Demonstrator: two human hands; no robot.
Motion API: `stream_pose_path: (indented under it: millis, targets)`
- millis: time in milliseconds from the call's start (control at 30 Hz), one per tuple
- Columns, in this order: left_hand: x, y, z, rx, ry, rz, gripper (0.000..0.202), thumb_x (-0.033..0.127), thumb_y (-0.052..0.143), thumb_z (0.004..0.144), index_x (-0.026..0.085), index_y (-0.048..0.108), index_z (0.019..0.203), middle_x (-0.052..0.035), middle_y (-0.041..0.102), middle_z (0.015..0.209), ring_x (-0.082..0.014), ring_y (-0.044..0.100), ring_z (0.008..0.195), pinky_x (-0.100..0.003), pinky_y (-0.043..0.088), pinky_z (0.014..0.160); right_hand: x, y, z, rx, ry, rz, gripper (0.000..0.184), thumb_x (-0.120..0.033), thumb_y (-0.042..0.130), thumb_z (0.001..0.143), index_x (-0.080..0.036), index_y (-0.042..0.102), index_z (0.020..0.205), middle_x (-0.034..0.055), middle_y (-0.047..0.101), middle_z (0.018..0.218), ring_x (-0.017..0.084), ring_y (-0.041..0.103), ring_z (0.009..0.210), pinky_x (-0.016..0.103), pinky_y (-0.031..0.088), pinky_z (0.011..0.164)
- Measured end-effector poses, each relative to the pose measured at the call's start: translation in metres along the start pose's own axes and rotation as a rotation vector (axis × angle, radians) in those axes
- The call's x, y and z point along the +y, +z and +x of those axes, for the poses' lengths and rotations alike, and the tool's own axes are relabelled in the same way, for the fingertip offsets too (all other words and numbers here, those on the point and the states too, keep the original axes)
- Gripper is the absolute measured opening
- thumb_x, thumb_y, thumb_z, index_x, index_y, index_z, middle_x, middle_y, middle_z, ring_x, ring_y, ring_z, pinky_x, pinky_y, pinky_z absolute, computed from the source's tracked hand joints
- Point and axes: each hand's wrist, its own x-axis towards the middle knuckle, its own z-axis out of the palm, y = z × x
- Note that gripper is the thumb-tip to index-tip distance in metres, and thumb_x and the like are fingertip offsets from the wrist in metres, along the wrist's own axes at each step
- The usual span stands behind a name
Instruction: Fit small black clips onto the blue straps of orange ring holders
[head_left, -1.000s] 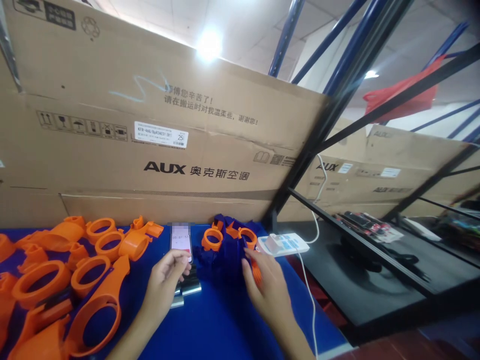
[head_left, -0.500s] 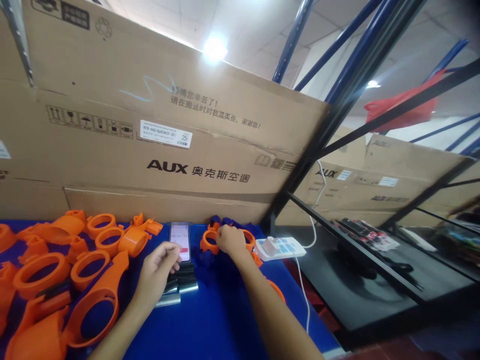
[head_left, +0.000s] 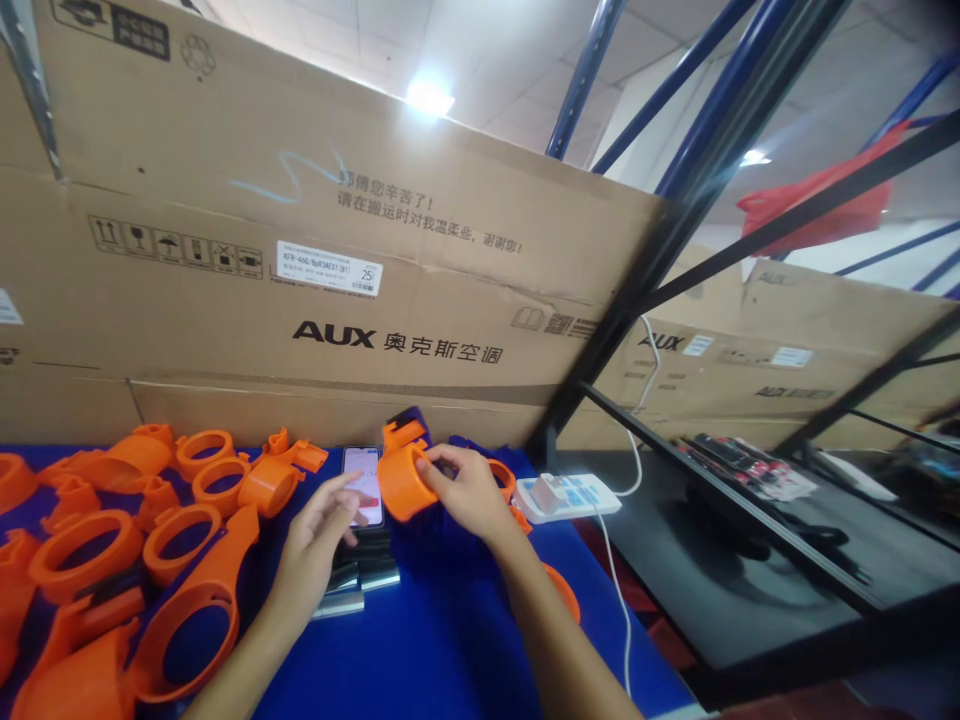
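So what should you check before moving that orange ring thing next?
1. Right hand grips the orange ring part: ok, fingers wrap its rim, lifted off the table.
2. Left hand free: ok, open, fingers spread near the phone.
3. Phone out of the way: not ok, it sits right behind the part.
4. White power strip and cable clear of the arm: ok, off to the right.
5. Blue table has bare space in front: ok.
6. Part undamaged: cannot tell.

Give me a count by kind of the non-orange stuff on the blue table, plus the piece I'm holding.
Phone: 1
White power strip: 1
Orange part gripped in the right hand: 1
Total: 3
The left hand is empty.
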Motion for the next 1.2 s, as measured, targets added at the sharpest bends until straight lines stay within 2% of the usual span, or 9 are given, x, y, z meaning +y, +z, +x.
stream_pose_path:
  millis: [100,200,267,333,533,767,933,1067,1200]
  targets:
    - [0.009,0.005,-0.004,0.005,-0.139,-0.332,0.055,0.052,0.076,0.083,0.026,0.070,0.131,-0.0104,0.076,0.121,-0.0316,0.070,0.111,-0.038,0.058,0.088,-0.025,0.010,-0.009,-0.113,-0.258,0.304,0.018,-0.032,0.062,0.099,-0.024,0.078,0.102,0.0008,0.077,0.093,0.017,0.070,0.085,0.025,0.052,0.078]
    - [0.019,0.003,-0.007,-0.036,-0.257,-0.549,0.055,0.057,0.073,0.083,0.020,0.074,0.123,-0.0139,0.077,0.120,-0.0388,0.068,0.119,-0.048,0.057,0.096,-0.040,0.022,-0.013,-0.246,-0.446,0.498,0.016,-0.028,0.064,0.097,-0.026,0.077,0.107,0.0013,0.077,0.098,0.019,0.070,0.093,0.030,0.053,0.089]
    - [0.024,-0.001,-0.006,-0.016,-0.259,-0.578,0.052,0.053,0.074,0.082,0.018,0.075,0.120,-0.0144,0.078,0.119,-0.0396,0.068,0.118,-0.049,0.057,0.096,-0.040,0.032,-0.015,-0.239,-0.500,0.587,0.018,-0.031,0.065,0.097,-0.027,0.077,0.110,0.0037,0.077,0.108,0.023,0.068,0.108,0.037,0.050,0.100]
    - [0.027,-0.005,-0.005,0.039,-0.249,-0.554,0.051,0.051,0.075,0.081,0.015,0.076,0.117,-0.0146,0.079,0.115,-0.0389,0.071,0.112,-0.048,0.059,0.092,-0.034,0.044,-0.016,-0.151,-0.474,0.684,0.020,-0.034,0.062,0.099,-0.025,0.075,0.112,0.0065,0.076,0.114,0.025,0.066,0.115,0.041,0.049,0.103]
    - [0.025,0.003,-0.007,0.134,-0.319,-0.337,0.046,0.046,0.085,0.070,0.016,0.078,0.104,-0.0111,0.081,0.088,-0.0348,0.078,0.077,-0.041,0.063,0.065,-0.021,0.065,-0.022,0.120,-0.232,0.643,0.025,-0.033,0.065,0.098,-0.023,0.065,0.121,0.0049,0.074,0.096,0.020,0.066,0.085,0.033,0.052,0.078]
    - [0.034,0.022,-0.012,0.147,-0.246,-0.229,0.045,0.041,0.091,0.070,0.018,0.080,0.107,-0.0093,0.082,0.103,-0.0310,0.075,0.102,-0.037,0.059,0.089,-0.016,0.059,-0.025,0.136,-0.352,0.357,0.015,-0.033,0.067,0.096,-0.022,0.071,0.107,0.0056,0.073,0.090,0.022,0.064,0.084,0.033,0.049,0.075]
    - [0.037,0.022,-0.013,0.217,-0.234,-0.189,0.039,0.043,0.089,0.073,0.019,0.082,0.102,-0.0068,0.082,0.100,-0.0264,0.074,0.098,-0.032,0.056,0.087,-0.018,0.065,-0.030,0.077,-0.336,0.293,0.012,-0.032,0.064,0.097,-0.021,0.068,0.095,0.0053,0.069,0.084,0.020,0.061,0.077,0.031,0.046,0.069]
    - [0.035,0.020,-0.012,0.258,-0.192,-0.126,0.038,0.045,0.088,0.072,0.019,0.081,0.099,-0.0044,0.081,0.094,-0.0251,0.073,0.093,-0.030,0.055,0.083,-0.022,0.067,-0.032,0.021,-0.282,0.290,0.009,-0.029,0.061,0.098,-0.022,0.065,0.098,0.0037,0.067,0.081,0.019,0.060,0.072,0.029,0.043,0.065]
    - [0.034,0.015,-0.009,0.256,-0.131,-0.073,0.036,0.046,0.089,0.070,0.018,0.079,0.091,-0.0036,0.079,0.088,-0.0233,0.070,0.090,-0.028,0.054,0.081,-0.027,0.072,-0.034,0.002,-0.265,0.289,0.020,-0.031,0.054,0.102,-0.022,0.058,0.085,0.0014,0.061,0.072,0.017,0.055,0.064,0.028,0.038,0.062]
